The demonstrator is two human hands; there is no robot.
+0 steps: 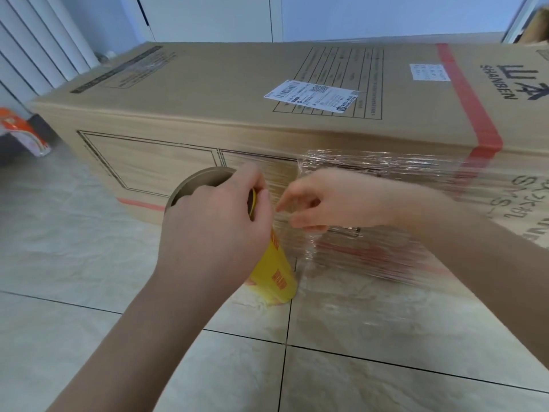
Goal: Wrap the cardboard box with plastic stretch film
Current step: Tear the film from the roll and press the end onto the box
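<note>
A long cardboard box [208,93] lies on the tiled floor, with red tape bands and a white shipping label on top. Clear stretch film [371,185] covers the right part of its front face. My left hand [214,227] grips the top of an upright film roll [274,278] with a yellow label and a brown cardboard core. The roll stands on the floor against the box front. My right hand [320,203] pinches the film edge between the roll and the box, its fingers curled.
The light tiled floor [89,248] stretches in front and to the left. An orange-and-white package [23,132] lies at the far left by a white radiator [38,46]. White cabinet doors [356,16] stand behind the box.
</note>
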